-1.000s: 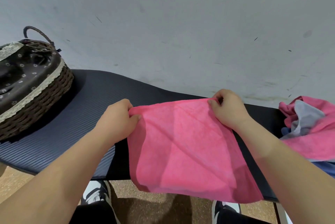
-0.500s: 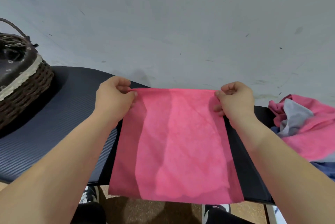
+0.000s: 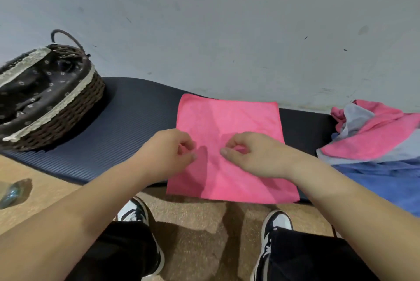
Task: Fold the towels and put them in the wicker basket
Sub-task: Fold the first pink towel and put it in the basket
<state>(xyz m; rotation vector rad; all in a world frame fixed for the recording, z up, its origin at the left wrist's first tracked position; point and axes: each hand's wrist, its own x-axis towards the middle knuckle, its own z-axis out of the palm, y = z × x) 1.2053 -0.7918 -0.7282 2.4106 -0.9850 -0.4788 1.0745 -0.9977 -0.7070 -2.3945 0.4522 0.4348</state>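
Note:
A pink towel lies spread flat on the dark ribbed mat, and its near edge hangs slightly over the front. My left hand and right hand hover close together over the towel's middle. Their fingers are loosely curled and hold nothing, and their shadows fall on the cloth. The brown wicker basket, lined with dark flowered fabric and lace trim, stands at the left end of the mat. I see no towel inside it.
A heap of unfolded pink, grey and blue towels lies at the right end of the mat. A grey wall rises right behind. A plastic bottle lies on the floor at the left, and my shoes are below the mat's edge.
Both hands held the towel up by its top corners. It now lies flat on the mat, and the hands have let go and drawn back over its middle.

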